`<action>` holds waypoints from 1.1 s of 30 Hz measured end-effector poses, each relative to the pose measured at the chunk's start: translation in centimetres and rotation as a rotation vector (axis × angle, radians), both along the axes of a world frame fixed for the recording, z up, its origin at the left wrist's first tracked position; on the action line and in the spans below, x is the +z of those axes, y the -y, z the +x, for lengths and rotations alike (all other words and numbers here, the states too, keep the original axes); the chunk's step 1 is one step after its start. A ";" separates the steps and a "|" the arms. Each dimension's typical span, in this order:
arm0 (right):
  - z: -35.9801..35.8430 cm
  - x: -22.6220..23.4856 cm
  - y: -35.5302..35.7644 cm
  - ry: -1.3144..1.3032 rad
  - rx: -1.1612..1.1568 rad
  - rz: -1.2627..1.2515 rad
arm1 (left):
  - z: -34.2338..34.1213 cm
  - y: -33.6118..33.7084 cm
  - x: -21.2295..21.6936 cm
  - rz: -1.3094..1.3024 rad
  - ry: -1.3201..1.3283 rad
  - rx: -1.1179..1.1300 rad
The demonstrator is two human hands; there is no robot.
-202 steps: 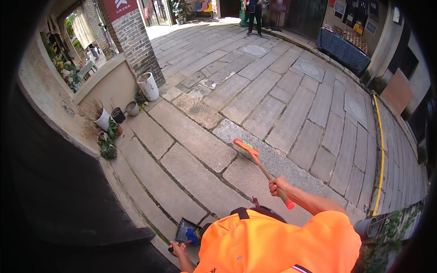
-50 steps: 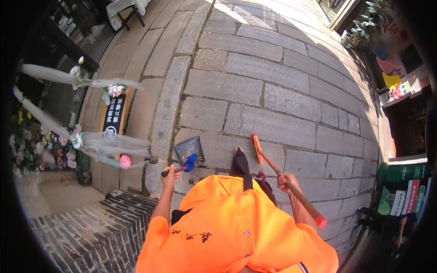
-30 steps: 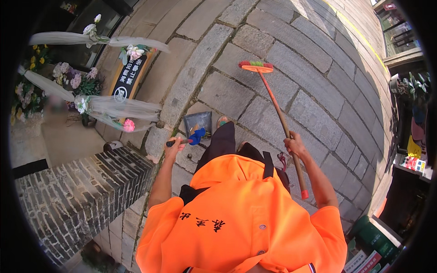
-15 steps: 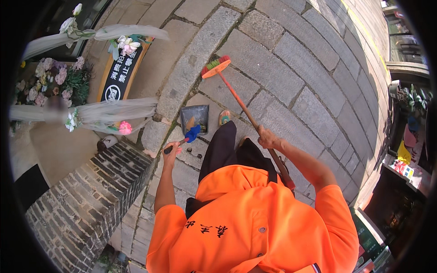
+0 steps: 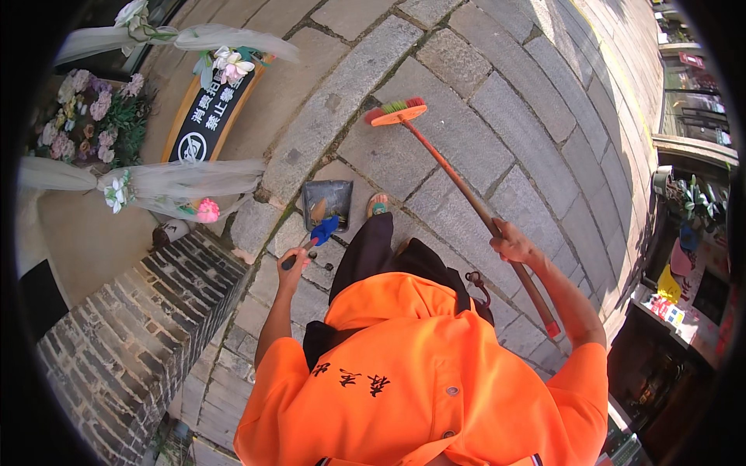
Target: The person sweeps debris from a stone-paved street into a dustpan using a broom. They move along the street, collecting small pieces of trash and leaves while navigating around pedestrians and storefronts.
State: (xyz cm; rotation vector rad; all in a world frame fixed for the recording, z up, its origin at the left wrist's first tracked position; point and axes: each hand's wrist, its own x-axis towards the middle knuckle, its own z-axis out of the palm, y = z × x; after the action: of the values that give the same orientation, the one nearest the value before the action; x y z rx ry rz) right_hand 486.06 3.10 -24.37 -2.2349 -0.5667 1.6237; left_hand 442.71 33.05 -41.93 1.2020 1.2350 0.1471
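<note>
My right hand [image 5: 513, 241] is wrapped round the long wooden handle of a broom [image 5: 458, 183]. Its orange head, with red and green bristles, is out ahead over the stone paving. My left hand [image 5: 293, 262] grips the dark handle end of a dustpan. Blue cloth [image 5: 324, 230] is tied around that handle, just above the pan. The dark grey dustpan [image 5: 339, 191] rests on the paving ahead of my left hand, with dry leaves and bits of litter inside. My foot in a sandal [image 5: 378, 204] is beside the pan, to its right.
A grey brick wall [image 5: 148, 326] runs along the left. Beyond it are a black sign in a wooden frame [image 5: 203, 124], white tulle draping [image 5: 186, 182] and pink flowers [image 5: 101, 105]. Potted plants [image 5: 691, 194] and shop fronts line the right side. A stone kerb [image 5: 334, 101] crosses ahead.
The broom has swung to the right, its head lifting away from the kerb side, and my right hand has moved right with it. The dustpan and left hand have hardly shifted.
</note>
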 end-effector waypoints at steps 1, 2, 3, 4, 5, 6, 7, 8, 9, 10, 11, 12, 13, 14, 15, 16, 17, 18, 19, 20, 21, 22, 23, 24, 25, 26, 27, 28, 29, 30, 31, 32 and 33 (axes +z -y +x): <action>1.0 -1.5 -0.6 0.042 -0.014 0.012 | -0.4 0.0 0.4 -0.008 -0.017 0.016; 1.9 -2.4 -1.6 0.060 -0.024 0.019 | -0.8 0.2 0.7 -0.020 -0.031 0.033; 2.6 -3.2 -2.6 0.078 -0.035 0.027 | -1.3 0.4 0.9 -0.032 -0.044 0.051; 2.7 -4.1 -3.6 0.091 0.013 0.017 | -2.5 0.5 0.3 0.011 -0.034 0.024; 1.7 -4.7 -4.2 0.075 0.040 0.020 | -2.9 0.5 0.5 0.008 -0.026 0.041; 0.3 -5.2 -4.9 0.060 0.066 0.023 | -3.2 0.5 0.8 0.006 -0.019 0.057; -1.3 -5.6 -5.5 0.048 0.091 0.023 | -3.5 0.6 1.0 0.001 -0.008 0.073; -3.4 -6.0 -5.4 -0.022 0.152 -0.021 | -3.9 0.8 1.0 -0.001 -0.023 0.085; -5.4 -6.2 -5.0 -0.089 0.212 -0.063 | -4.2 0.9 0.7 -0.001 -0.034 0.095; -7.1 -5.8 -4.2 -0.133 0.255 -0.039 | -4.2 1.0 0.3 -0.002 -0.039 0.100; -8.0 -5.5 -3.5 -0.180 0.304 -0.011 | -4.3 1.3 -0.1 0.005 -0.065 0.115; -7.8 -5.3 -2.9 -0.268 0.339 0.005 | -4.3 1.7 -0.4 0.013 -0.091 0.129; -7.2 -4.6 -2.2 -0.349 0.367 0.021 | -4.0 1.9 -0.7 0.020 -0.110 0.135; -6.7 -3.7 -1.3 -0.430 0.394 0.037 | -3.7 2.1 -0.9 0.016 -0.116 0.171; -6.3 -2.6 -0.1 -0.500 0.414 0.067 | -3.5 2.3 -1.0 0.012 -0.122 0.205; -5.5 -0.9 0.7 -0.586 0.363 0.012 | -3.0 1.9 -0.9 0.015 -0.135 0.227; -4.7 0.7 1.4 -0.659 0.317 -0.044 | -2.8 1.8 -1.1 0.010 -0.144 0.220; -4.1 1.6 2.5 -0.653 0.276 -0.055 | -2.6 1.9 -1.1 0.005 -0.153 0.210; -3.5 2.4 3.5 -0.640 0.247 -0.065 | -2.0 2.4 -0.9 0.002 -0.156 0.212; -2.8 2.9 4.8 -0.627 0.216 -0.076 | -1.2 3.0 -0.8 0.032 -0.158 0.213; -2.2 2.9 6.3 -0.602 0.159 -0.063 | -0.1 3.8 -0.9 0.039 -0.150 0.187; -1.6 2.3 8.1 -0.578 0.099 -0.043 | 1.6 4.5 -0.3 0.053 -0.143 0.156; -0.7 2.2 9.4 -0.552 0.045 -0.018 | 3.3 5.3 0.2 0.072 -0.135 0.130; 0.1 2.5 10.8 -0.538 -0.021 0.006 | 4.8 6.2 0.6 0.081 -0.141 0.121; 0.9 2.1 12.8 -0.536 -0.125 0.036 | 6.0 7.2 0.4 0.126 -0.129 0.112; 1.5 1.1 15.1 -0.529 -0.228 0.077 | 6.8 8.2 0.1 0.139 -0.128 0.121; 2.2 0.5 17.0 -0.508 -0.326 0.122 | 8.3 8.8 -0.3 0.149 -0.111 0.134; 3.1 0.0 18.9 -0.514 -0.429 0.147 | 10.4 9.6 0.3 0.163 -0.110 0.134; 3.5 -0.3 20.8 -0.480 -0.560 0.179 | 12.0 10.6 1.5 0.168 -0.135 0.117; 4.0 -0.6 22.7 -0.446 -0.691 0.209 | 14.1 10.9 1.9 0.135 -0.060 0.129; 4.7 -0.8 24.1 -0.410 -0.814 0.244 | 16.2 11.3 2.5 0.138 -0.057 0.109; 5.3 -0.7 25.3 -0.373 -0.912 0.264 | 18.2 11.7 3.1 0.140 -0.054 0.090; 5.9 -2.0 27.2 -0.406 -0.932 0.270 | 20.1 12.1 3.7 0.142 -0.053 0.073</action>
State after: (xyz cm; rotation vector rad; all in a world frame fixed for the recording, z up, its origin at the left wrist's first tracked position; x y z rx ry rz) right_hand 491.95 -24.11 -26.34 -1.5134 0.3197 1.3036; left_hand 462.83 20.95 -38.20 1.2906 1.3329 0.2619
